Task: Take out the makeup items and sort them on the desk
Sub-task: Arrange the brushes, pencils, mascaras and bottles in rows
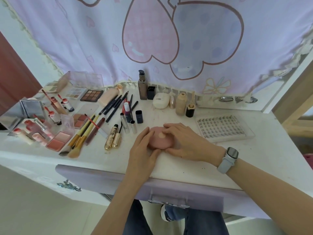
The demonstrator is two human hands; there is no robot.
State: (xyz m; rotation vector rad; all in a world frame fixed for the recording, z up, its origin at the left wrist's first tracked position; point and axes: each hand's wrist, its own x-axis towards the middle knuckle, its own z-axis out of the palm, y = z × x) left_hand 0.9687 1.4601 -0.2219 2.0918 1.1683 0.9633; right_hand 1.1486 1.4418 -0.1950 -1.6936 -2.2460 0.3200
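Round pink compact (pixel 160 139) flat on desk (pixel 194 168)

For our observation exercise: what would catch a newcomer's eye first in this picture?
First, the two hands at the desk's front: the left hand and right hand rest on a round pink compact. Next, the crowd of brushes, pencils and palettes spread to the left. Behind hangs a pale curtain with big hearts.
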